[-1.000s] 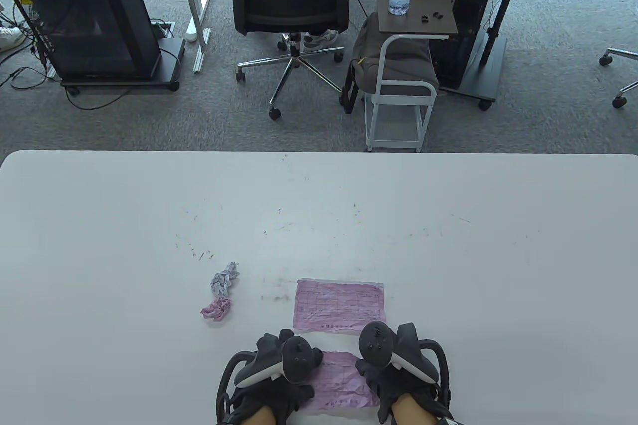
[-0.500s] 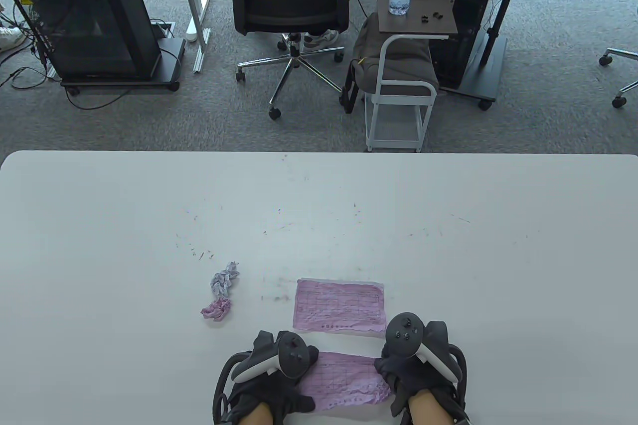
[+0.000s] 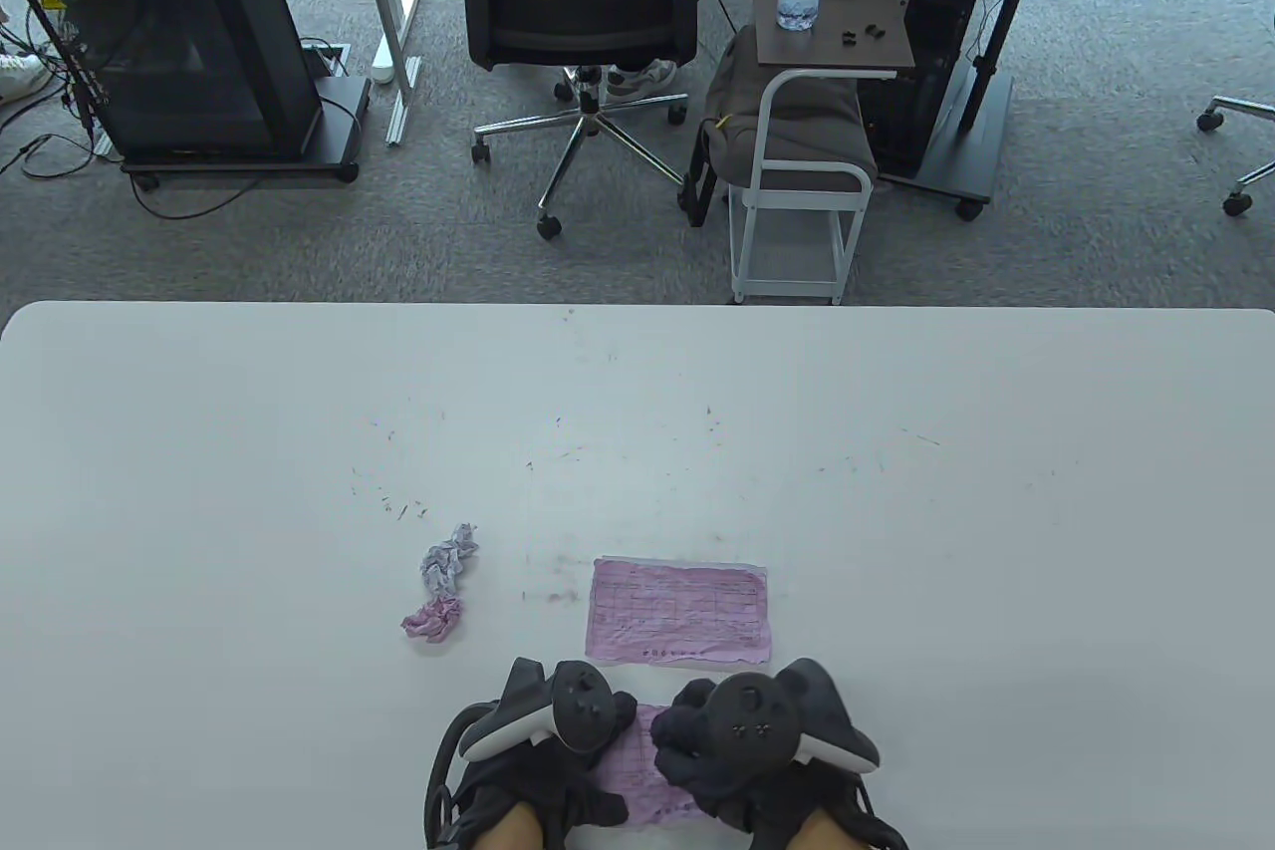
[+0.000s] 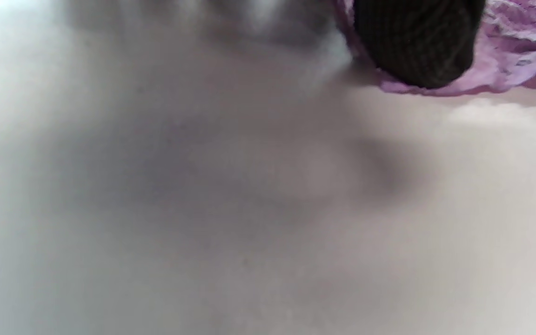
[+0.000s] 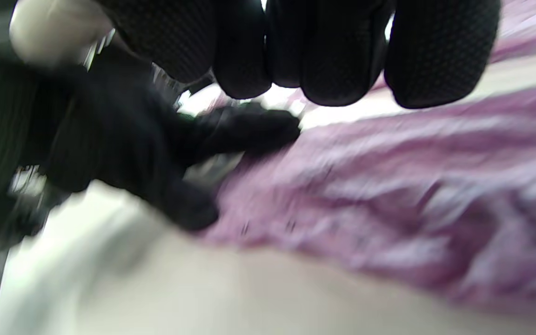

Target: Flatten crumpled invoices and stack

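While both gloved hands crowd the near edge of the table (image 3: 199, 412), this is what I see from where I stand:

Sheet in work: a pink invoice (image 3: 647, 770) lies at six o'clock on the table, mostly covered by the hands; the right wrist view shows it rumpled, with ridges running across it.

Left hand: the left hand (image 3: 543, 740) presses the sheet's left end; in the left wrist view one fingertip sits on the paper's edge. Fingers look laid down, not curled round anything.

Right hand: the right hand (image 3: 757, 740) is on the same sheet, fingers hanging over the paper in its wrist view; whether they press or hover I cannot tell.

What changed: half a second ago the right hand was out at the sheet's right end; now it has come back in beside the left, hiding most of the paper.

Meaning: I judge one smoothing stroke is done and another is being set up from the pinned end.

Stack: a flattened invoice (image 3: 680, 613) lies just beyond, at twelve o'clock from the hands.

Waiting: two crumpled balls (image 3: 441, 583) sit at ten o'clock, untouched.
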The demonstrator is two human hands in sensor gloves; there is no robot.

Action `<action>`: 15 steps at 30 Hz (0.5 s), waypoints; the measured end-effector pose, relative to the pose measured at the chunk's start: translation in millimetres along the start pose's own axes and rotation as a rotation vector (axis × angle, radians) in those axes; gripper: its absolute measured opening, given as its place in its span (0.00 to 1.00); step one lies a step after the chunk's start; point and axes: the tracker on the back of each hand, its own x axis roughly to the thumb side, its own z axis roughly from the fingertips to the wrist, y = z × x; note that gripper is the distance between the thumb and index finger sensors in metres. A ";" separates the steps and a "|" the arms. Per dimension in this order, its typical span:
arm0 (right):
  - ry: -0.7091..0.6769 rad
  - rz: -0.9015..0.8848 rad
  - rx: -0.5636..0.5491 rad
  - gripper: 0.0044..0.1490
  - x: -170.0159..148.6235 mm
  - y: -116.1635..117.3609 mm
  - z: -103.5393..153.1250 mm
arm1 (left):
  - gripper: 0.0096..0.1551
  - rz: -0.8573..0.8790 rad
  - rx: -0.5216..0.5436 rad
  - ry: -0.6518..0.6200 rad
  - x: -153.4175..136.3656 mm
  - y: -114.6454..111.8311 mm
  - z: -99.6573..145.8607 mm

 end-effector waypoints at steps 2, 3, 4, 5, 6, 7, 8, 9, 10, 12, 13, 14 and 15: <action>-0.043 0.092 0.099 0.23 13.5 14.5 -9.2 | 0.53 0.002 -0.001 0.001 0.1 0.2 -0.1; -0.053 0.121 0.139 0.23 17.5 20.7 -12.9 | 0.53 0.001 -0.001 0.001 0.2 0.4 -0.3; -0.045 0.146 0.188 0.24 20.0 27.1 -16.5 | 0.53 0.001 -0.001 0.002 0.2 0.4 -0.3; -0.029 0.160 0.204 0.24 20.9 28.2 -17.1 | 0.52 0.001 -0.001 0.004 0.2 0.5 -0.3; -0.021 0.179 0.176 0.24 19.6 25.5 -17.0 | 0.52 -0.001 -0.002 0.005 0.1 0.7 -0.2; -0.013 0.161 0.179 0.24 17.3 25.1 -17.5 | 0.52 0.002 -0.001 0.005 0.1 1.0 -0.3; 0.034 0.095 0.206 0.25 12.4 25.5 -16.1 | 0.53 0.006 -0.004 0.007 -0.1 1.0 -0.5; 0.054 0.072 0.222 0.24 10.4 26.1 -15.4 | 0.53 0.007 -0.004 0.009 0.0 1.0 -0.3; 0.078 0.079 0.222 0.23 8.1 24.8 -14.2 | 0.53 0.010 -0.002 0.011 0.1 0.9 -0.3; 0.142 0.111 0.245 0.21 3.6 22.3 -12.2 | 0.53 0.010 0.000 0.014 0.3 0.9 -0.1; 0.163 0.111 0.256 0.20 1.1 21.4 -11.0 | 0.53 0.011 0.000 0.015 0.4 0.8 0.1; 0.184 0.096 0.245 0.20 -2.0 20.0 -9.7 | 0.53 0.012 0.001 0.015 0.3 0.9 0.0; 0.217 0.084 0.241 0.20 -5.5 19.2 -8.4 | 0.53 0.013 0.001 0.015 0.3 0.8 0.1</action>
